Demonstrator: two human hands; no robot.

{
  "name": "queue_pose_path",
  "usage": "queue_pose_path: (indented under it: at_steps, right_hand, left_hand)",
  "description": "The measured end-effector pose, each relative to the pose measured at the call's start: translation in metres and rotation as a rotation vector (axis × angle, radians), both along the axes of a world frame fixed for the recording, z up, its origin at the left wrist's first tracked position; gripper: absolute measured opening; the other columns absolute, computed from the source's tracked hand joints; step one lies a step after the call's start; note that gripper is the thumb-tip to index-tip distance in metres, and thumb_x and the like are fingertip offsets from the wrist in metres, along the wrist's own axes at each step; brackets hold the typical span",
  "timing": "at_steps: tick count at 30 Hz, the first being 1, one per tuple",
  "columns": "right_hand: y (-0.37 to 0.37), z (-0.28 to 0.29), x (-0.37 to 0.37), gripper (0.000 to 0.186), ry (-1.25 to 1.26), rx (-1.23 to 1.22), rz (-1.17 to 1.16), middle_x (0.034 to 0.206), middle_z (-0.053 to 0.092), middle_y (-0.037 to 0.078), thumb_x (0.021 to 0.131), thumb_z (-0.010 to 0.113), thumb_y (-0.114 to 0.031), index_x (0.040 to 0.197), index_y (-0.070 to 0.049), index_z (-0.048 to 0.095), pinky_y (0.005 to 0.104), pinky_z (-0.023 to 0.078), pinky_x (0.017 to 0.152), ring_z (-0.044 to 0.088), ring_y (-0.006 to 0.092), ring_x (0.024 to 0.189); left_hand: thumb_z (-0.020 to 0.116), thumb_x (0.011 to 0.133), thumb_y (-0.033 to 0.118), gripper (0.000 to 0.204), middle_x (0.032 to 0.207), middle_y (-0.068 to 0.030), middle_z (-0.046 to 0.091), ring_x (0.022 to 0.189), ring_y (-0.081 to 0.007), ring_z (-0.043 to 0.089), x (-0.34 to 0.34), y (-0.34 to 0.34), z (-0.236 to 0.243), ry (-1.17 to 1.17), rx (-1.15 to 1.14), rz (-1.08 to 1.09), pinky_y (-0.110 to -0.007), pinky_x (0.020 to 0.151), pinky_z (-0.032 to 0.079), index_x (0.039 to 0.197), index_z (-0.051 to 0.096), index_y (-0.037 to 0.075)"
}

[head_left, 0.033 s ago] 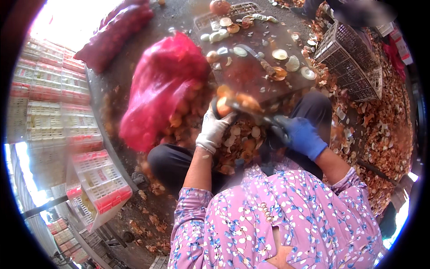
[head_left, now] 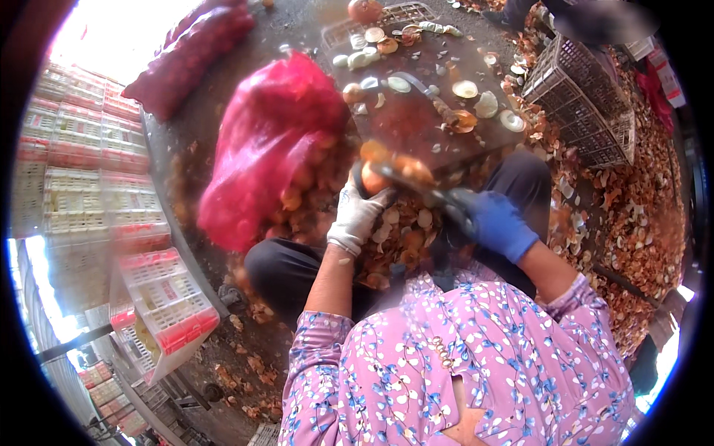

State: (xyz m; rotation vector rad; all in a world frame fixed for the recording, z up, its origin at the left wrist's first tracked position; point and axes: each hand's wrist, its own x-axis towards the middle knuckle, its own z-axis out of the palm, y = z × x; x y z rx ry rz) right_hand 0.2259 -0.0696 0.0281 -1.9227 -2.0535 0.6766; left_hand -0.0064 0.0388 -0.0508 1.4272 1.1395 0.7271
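Observation:
My left hand (head_left: 355,215), in a white glove with dark fingertips, is closed around an onion (head_left: 372,180) above the space between my knees. My right hand (head_left: 500,223), in a blue glove, grips a knife (head_left: 413,183) by its dark handle. The blade points left and meets the onion, or passes just in front of it; blur hides which. Another orange-brown onion (head_left: 413,168) shows right behind the blade. Below my hands lie loose onion skins and pale slices (head_left: 405,236).
A pink mesh sack (head_left: 260,141) of onions lies at left, a second sack (head_left: 195,56) beyond it. Pale cut slices (head_left: 465,90) are scattered ahead. A crate (head_left: 576,100) stands far right beside heaped peelings (head_left: 632,230). Stacked white crates (head_left: 89,171) line the left. A person's leg (head_left: 520,15) shows at the top.
My right hand has moved slightly left and up, taking the knife blade a little further across the onion. My left hand stays nearly in place, still holding the onion.

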Motion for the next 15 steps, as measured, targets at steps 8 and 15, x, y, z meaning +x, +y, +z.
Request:
queue_pose_path:
  at_steps: [8, 15]
  right_hand:
    - [0.055, -0.015, -0.009, 0.034, -0.115, 0.053, -0.094, 0.080, 0.066, 0.021, 0.095, 0.054, -0.038, 0.096, -0.005, 0.064, 0.0485, 0.051, 0.065, 0.065, 0.0396, 0.075]
    - [0.058, -0.013, -0.004, 0.025, 0.380, 0.464, -0.049, 0.092, 0.068, 0.023, 0.096, 0.057, -0.015, 0.114, 0.001, 0.063, 0.0345, 0.053, 0.070, 0.070, 0.0331, 0.089]
  left_hand:
    - [0.088, 0.064, 0.024, 0.085, 0.115, -0.0196, 0.062, 0.106, -0.0280, 0.063, 0.036, -0.016, 0.020, 0.124, 0.268, 0.090, -0.035, 0.093, 0.050, 0.132, 0.046, -0.003]
    - [0.076, 0.086, 0.024, 0.035, 0.091, -0.0012, 0.063, 0.073, -0.0114, 0.061, 0.038, 0.050, -0.010, -0.498, -0.204, 0.455, -0.026, 0.061, 0.053, 0.110, 0.059, 0.006]
